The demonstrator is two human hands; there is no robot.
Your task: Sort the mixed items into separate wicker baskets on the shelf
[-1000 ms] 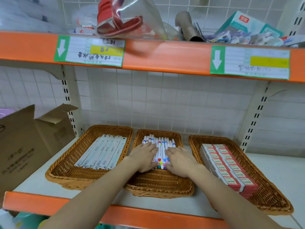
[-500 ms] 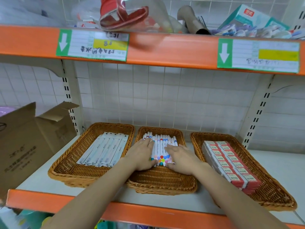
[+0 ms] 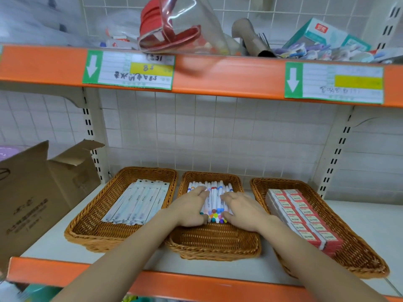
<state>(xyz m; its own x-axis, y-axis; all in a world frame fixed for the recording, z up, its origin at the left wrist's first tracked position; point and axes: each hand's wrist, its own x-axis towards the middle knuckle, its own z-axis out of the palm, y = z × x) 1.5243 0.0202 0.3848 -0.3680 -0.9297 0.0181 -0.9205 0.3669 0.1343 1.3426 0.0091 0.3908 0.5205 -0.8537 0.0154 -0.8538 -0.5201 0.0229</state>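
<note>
Three wicker baskets stand side by side on the white shelf. The left basket (image 3: 87,227) holds several long white flat packs (image 3: 137,201). The middle basket (image 3: 216,245) holds a row of white markers (image 3: 214,199) with coloured caps. The right basket (image 3: 359,258) holds red and white small boxes (image 3: 305,216). My left hand (image 3: 189,208) lies flat on the left side of the marker row, fingers straight. My right hand (image 3: 244,209) lies flat on the right side of the row. Both hands press on the markers from the two sides.
An open cardboard box (image 3: 37,192) stands at the left of the shelf. Its orange front edge (image 3: 196,284) runs below my arms. The upper shelf (image 3: 218,77) carries price labels and loose goods, among them a clear pouch (image 3: 174,29) and a teal box (image 3: 322,33).
Both hands have stayed on the markers and shifted slightly toward the near ends of the row. The view has tilted a little upward.
</note>
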